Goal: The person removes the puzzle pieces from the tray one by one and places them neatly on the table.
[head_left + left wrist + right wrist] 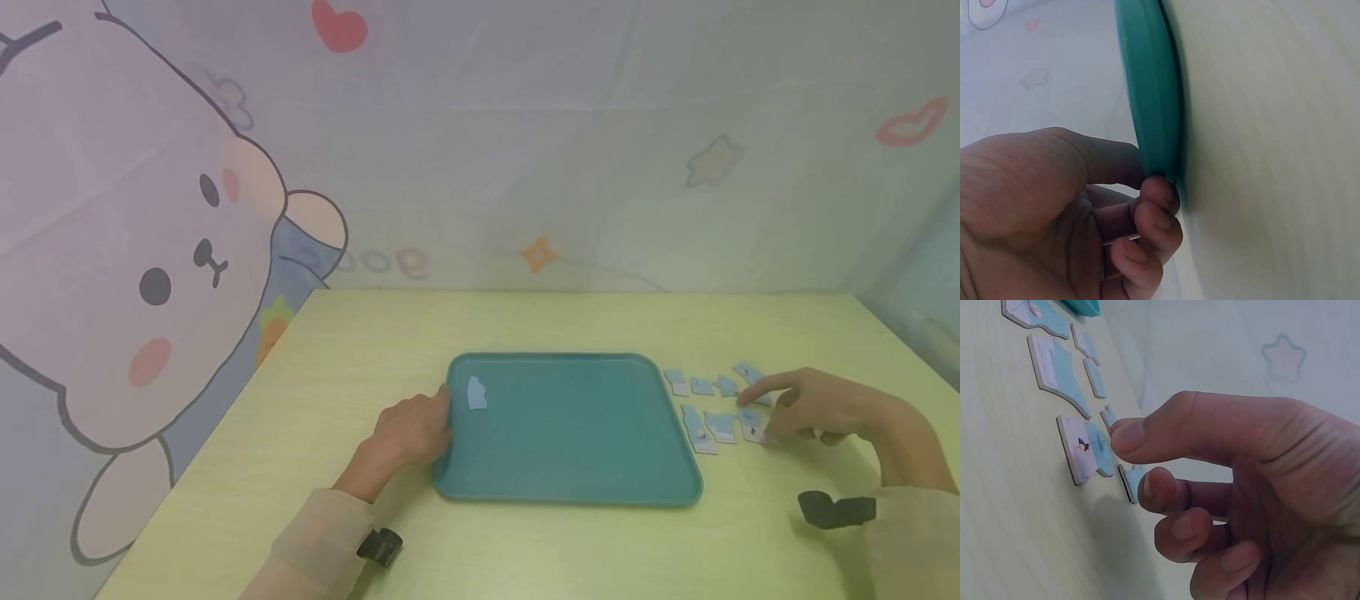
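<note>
My left hand (415, 429) grips the left rim of a teal tray (577, 433), thumb on one side and curled fingers on the other in the left wrist view. Inside the tray, near its upper left corner, lies one light-blue puzzle piece (477, 394). My right hand (821, 408) is over the loose puzzle pieces to the right of the tray, its fingers loosely bent and nothing between them. Closest to its thumb in the right wrist view is a white-and-blue piece (1088, 450) with a small dark figure; a piece (1129, 481) lies partly behind the fingers.
Two short rows of puzzle pieces lie along the tray's right side, among them a tall piece (699, 432) close to its rim. A pale yellow-green table (570, 546) carries everything. Behind it hangs a cloth backdrop (525, 150) with cartoon prints.
</note>
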{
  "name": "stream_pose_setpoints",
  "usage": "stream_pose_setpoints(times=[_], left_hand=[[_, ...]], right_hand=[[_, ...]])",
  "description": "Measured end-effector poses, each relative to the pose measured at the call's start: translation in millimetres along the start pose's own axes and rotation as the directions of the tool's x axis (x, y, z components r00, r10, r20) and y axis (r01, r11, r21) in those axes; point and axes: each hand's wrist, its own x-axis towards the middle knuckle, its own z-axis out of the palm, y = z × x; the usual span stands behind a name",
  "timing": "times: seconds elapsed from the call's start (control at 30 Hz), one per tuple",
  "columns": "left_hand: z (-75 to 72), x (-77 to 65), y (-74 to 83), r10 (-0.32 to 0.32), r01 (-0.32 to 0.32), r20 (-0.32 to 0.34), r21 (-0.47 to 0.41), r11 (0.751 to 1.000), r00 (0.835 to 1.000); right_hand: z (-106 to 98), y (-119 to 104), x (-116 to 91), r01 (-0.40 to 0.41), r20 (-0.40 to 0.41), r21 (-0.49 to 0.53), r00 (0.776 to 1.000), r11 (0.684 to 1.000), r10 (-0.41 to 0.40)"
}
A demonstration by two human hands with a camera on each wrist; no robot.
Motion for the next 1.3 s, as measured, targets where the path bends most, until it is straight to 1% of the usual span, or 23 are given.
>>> stream_pose_setpoints(times=[0.33, 0.53, 0.63, 0.73, 0.8, 0.93, 1.07, 1.3], left_hand=[[1.5, 0.4, -1.0, 0.005, -0.005, -0.002, -0.006, 1.0, 1.0], [2.4, 1.0, -1.3, 0.005, -0.005, -0.007, -0.008, 1.0, 1.0], [2.4, 1.2, -1.3, 0.004, -0.005, -0.007, -0.009, 1.0, 1.0], [2.6, 1.4, -1.4, 0.005, -0.006, -0.007, -0.009, 1.0, 1.0], [2.6, 1.3, -1.4, 0.006, -0.006, -0.006, -0.008, 1.0, 1.0], [2.7, 1.5, -1.5, 0.006, -0.006, -0.008, -0.002, 1.0, 1.0], [2.2, 1.4, -1.5, 0.007, -0.007, -0.008, -0.003, 1.0, 1.0], [1.3, 1.3, -2.3, 0.003, -0.003, -0.006, -0.008, 1.0, 1.0]], right_hand=[[-4, -11, -2, 0.052, -0.015, -0.013, 0.999, 0.999, -0.052], [-2, -20, -1, 0.119, -0.012, -0.027, 0.993, 0.993, -0.119], [0, -23, 1, 0.134, -0.015, -0.027, 0.991, 0.991, -0.135], [2, -25, 3, 0.15, -0.036, -0.048, 0.988, 0.988, -0.151], [3, -27, 4, 0.179, -0.053, -0.075, 0.982, 0.981, -0.183], [7, -38, 6, 0.214, -0.094, -0.136, 0.969, 0.967, -0.228], [11, -54, 8, 0.243, -0.107, -0.175, 0.959, 0.954, -0.263], [18, -79, 12, 0.278, -0.134, -0.204, 0.942, 0.939, -0.308]])
